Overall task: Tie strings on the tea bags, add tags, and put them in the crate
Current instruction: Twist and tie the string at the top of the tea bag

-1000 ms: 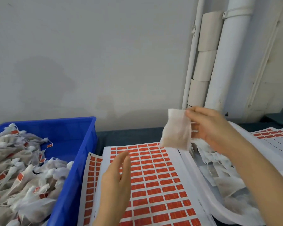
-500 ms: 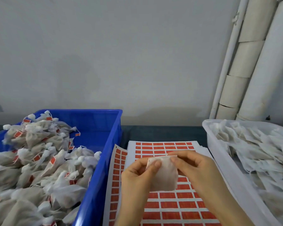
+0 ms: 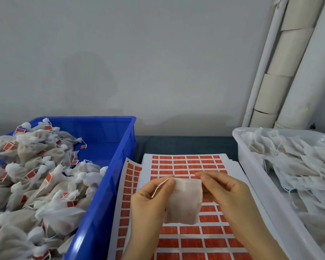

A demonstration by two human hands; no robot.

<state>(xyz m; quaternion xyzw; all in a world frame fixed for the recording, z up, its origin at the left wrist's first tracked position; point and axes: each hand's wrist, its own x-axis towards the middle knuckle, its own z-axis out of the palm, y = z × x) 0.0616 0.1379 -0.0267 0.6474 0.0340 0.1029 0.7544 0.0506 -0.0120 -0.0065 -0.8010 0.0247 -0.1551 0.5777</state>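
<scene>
Here, pale square tea bag (image 3: 184,200), string (image 3: 159,186) loose

1. Behind the tea bag (image 3: 184,199), the left hand's (image 3: 148,201) fingertips are hidden.
2. Beneath the tea bag, the print on the tag sheet (image 3: 186,166) is too small to read.
3. Left of the tea bag, the blue crate (image 3: 109,184) runs off the frame's left and bottom edges.
4. Right of the tea bag, the white tray (image 3: 251,166) is cut off at the right edge.

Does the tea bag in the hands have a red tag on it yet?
No, the tea bag is plain white, with only a loose string hanging from its top corner.
</scene>
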